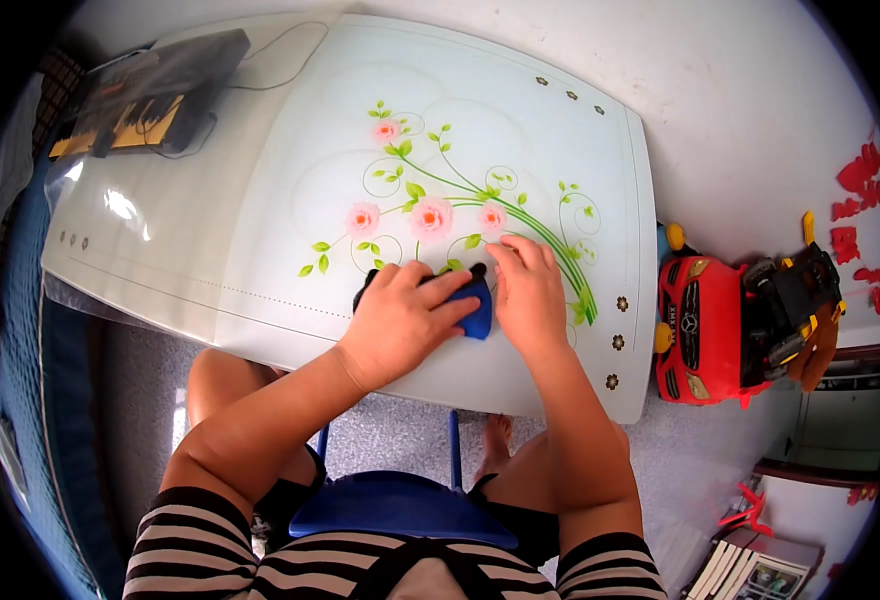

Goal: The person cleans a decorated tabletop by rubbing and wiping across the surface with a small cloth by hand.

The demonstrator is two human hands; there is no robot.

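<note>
On the white tabletop, a small blue and black object (476,314) lies near the front edge. My left hand (400,312) rests over it from the left, fingers curved across its top, so most of its shape is hidden and I cannot tell its kind. A dark rounded bit shows at its upper right. Close to the object's right side is my right hand (530,290), its fingers bent and the thumb drawn near them. Whatever sits between those fingertips, if anything, is too small or hidden to name.
The table (320,100) carries a printed flower pattern. A covered electronic keyboard (150,105) stands at the far left, with a cable trailing. Right of the table are a red toy car (700,330) and a black and yellow toy vehicle (805,295). A blue chair (390,505) is below me.
</note>
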